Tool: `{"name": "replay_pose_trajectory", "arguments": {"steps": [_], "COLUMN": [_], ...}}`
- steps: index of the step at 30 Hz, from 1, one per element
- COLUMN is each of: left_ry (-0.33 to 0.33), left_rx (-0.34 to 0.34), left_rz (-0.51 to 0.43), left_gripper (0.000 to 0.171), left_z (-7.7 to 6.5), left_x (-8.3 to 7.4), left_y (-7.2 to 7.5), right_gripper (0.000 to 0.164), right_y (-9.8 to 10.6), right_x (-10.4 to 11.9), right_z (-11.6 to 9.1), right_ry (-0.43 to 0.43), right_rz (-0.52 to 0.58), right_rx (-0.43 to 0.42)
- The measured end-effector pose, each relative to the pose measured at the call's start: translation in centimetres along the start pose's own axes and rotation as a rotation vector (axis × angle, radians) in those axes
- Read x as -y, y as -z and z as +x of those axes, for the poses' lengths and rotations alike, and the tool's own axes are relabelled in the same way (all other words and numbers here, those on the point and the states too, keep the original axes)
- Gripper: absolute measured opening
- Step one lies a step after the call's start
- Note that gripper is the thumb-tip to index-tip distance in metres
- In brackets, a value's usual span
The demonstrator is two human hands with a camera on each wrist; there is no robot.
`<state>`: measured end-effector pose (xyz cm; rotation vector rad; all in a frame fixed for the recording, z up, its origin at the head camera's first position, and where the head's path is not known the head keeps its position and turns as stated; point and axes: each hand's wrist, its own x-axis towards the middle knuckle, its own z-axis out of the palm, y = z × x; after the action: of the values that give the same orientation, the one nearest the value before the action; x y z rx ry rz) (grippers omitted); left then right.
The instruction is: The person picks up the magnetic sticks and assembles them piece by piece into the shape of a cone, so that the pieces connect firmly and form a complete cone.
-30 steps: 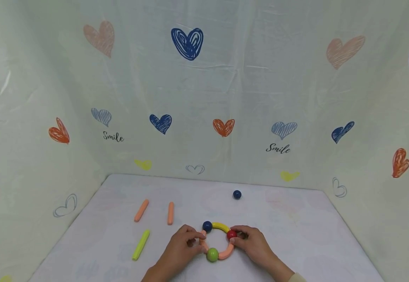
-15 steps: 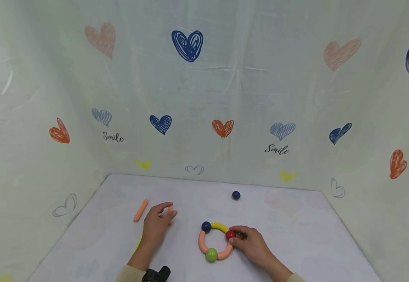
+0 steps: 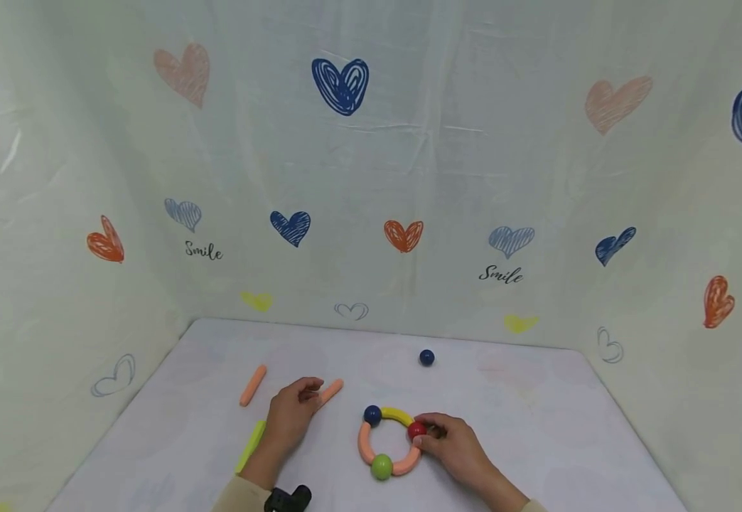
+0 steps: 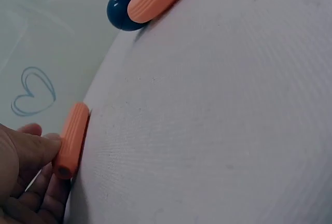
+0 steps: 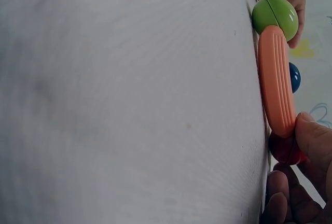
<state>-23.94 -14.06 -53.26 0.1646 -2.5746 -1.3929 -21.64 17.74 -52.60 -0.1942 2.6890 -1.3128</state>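
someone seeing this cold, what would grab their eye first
Likely the colourful ring of curved pieces and balls on the pale tabletop, its red ball pinched by the right hand. Next might come the left hand, holding a straight orange stick to the left of the ring. Behind them, a pale backdrop printed with hearts fills most of the head view.

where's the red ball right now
In the head view, the red ball sits on the right side of the ring, between the yellow curved piece and an orange curved piece, pinched by the right hand.
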Motion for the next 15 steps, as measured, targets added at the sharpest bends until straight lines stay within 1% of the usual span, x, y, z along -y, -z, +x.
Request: {"name": "replay_pose_trajectory", "arguments": {"steps": [2,5,8,10,12,15], "left_ry": [-0.008,-0.015,-0.020,-0.029,-0.049,-0.070], "left_rx": [0.024,0.057,0.075,0.075,0.070,0.061], "left_rz": [0.020,0.080,0.153,0.192,0.208,0.191], "left_gripper": [0.027,0.032,0.040,0.041,0.039,0.035], "left_z": [-0.15,-0.22,-0.14,-0.06,-0.01,-0.07], "left_x": [-0.23,-0.33,-0.31,-0.41,-0.52,-0.65], "left_y": [-0.12,-0.28,-0.51,-0.64,-0.72,-0.71], "right_gripper": [0.043,0.043,0.043,0.042,0.042,0.042], "right_y": [-0.01,-0.05,-0.07,-0.05,-0.03,0.02], "right_x": [-0.05,-0.10,-0.13,-0.14,-0.16,-0.16], "right_z": [0.01,0.01,0.02,0.05,0.07,0.05], "right_ry": [0.001,0.003,0.008,0.011,0.009,0.008], "right_rz": [0.004,0.016,0.023,0.026,0.029,0.031], "right_rx": [0.005,0.011,0.014,0.015,0.016,0.015]}}
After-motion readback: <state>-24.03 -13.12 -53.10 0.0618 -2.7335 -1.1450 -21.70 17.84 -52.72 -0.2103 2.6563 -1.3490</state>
